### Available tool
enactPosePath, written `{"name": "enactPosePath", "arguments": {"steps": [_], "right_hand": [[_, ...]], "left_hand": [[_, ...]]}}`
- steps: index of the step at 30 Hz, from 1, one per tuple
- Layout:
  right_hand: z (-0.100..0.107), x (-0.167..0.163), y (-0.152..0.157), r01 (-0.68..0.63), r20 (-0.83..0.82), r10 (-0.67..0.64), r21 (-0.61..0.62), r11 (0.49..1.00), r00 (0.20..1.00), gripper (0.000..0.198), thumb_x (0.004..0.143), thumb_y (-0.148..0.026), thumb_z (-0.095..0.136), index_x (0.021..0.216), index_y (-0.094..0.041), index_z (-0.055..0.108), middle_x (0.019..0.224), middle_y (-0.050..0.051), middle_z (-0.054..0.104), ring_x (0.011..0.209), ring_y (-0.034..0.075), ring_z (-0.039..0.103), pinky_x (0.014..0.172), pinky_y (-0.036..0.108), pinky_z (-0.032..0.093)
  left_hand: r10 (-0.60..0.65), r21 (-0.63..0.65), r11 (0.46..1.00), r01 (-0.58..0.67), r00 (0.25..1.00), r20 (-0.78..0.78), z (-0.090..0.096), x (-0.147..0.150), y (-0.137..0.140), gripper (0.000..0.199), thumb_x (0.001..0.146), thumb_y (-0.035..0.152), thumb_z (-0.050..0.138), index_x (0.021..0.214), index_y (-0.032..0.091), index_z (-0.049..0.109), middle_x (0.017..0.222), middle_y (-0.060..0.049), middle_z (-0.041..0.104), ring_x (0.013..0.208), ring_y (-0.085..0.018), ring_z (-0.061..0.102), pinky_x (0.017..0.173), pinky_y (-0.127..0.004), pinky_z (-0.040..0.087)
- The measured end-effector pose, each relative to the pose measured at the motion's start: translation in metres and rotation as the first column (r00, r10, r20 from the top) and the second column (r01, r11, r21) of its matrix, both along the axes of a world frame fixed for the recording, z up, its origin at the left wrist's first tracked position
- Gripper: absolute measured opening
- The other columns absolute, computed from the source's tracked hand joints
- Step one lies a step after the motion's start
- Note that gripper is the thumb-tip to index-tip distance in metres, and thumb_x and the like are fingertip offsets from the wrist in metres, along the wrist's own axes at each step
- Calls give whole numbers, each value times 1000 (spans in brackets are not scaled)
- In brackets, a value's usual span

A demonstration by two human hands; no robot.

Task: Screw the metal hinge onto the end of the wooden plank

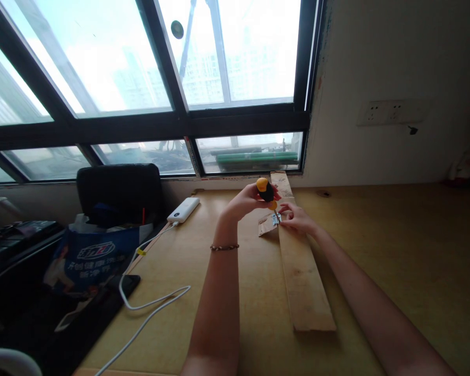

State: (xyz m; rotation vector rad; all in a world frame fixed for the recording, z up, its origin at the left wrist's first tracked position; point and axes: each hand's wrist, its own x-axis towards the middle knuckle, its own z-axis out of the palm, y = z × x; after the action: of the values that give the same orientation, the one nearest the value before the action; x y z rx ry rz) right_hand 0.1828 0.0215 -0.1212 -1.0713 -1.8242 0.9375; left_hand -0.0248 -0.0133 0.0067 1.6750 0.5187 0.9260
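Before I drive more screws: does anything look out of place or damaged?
Mostly no. The white cable sprawls in a loose curve over the tabletop, left of the screwdriver, and the wall beside the window frame looks stained or chipped.

Single view, head-worn: looks forward and down across the tabletop (pixel 395 235) from its near side. Forearms (pixel 219 303) enter at bottom edge; left grip (pixel 246 201) and right grip (pixel 298 219) at middle distance, just right of centre. Window (pixel 141 126) farther off, upper left to centre; wall (pixel 376 57) upper right.
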Motion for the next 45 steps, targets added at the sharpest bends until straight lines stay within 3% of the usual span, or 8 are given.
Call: {"name": "enactPosePath", "arguments": {"steps": [6, 12, 19, 45], "right_hand": [[-2, 0, 1, -1, -12, 1, -8, 1000, 1000, 56, 63, -20, 69, 114, -17, 45, 105, 7, 58, 44, 2, 47, 35, 15, 37], [-1, 0, 0, 9, -29, -11, -50, 999, 1000, 55, 63, -21, 70, 111, -17, 45, 105, 7, 58, 43, 2, 46, 34, 15, 37], [0, 0, 0, 18, -3, -18, -18, 1000, 1000, 56, 62, -22, 71, 112, -16, 46, 105, 8, 59, 43, 2, 44, 34, 15, 36], [2, 0, -1, -1, -5, 1, -35, 999, 1000, 57, 63, -22, 70, 113, -16, 44, 107, 8, 58, 42, 3, 47, 34, 16, 37]], "left_hand": [[-54, 30, 998, 56, 997, -47, 4, -8, -6, 35, 55, 16, 73, 88, 11, 61, 92, -10, 65, 87, -20, 60, 78, -33, 47], [77, 68, 994, -81, 995, 58, 3, -8, -1, 32, 56, 16, 71, 86, 13, 61, 90, -8, 64, 88, -20, 59, 79, -33, 46], [204, 40, 978, -206, 978, 39, -7, -3, 12, 32, 53, 13, 70, 84, 12, 62, 83, -6, 64, 83, -19, 58, 76, -32, 46], [132, 55, 989, -134, 991, 36, -8, 7, 9, 32, 54, 17, 72, 84, 11, 62, 86, -8, 64, 85, -19, 59, 75, -32, 45]]}}
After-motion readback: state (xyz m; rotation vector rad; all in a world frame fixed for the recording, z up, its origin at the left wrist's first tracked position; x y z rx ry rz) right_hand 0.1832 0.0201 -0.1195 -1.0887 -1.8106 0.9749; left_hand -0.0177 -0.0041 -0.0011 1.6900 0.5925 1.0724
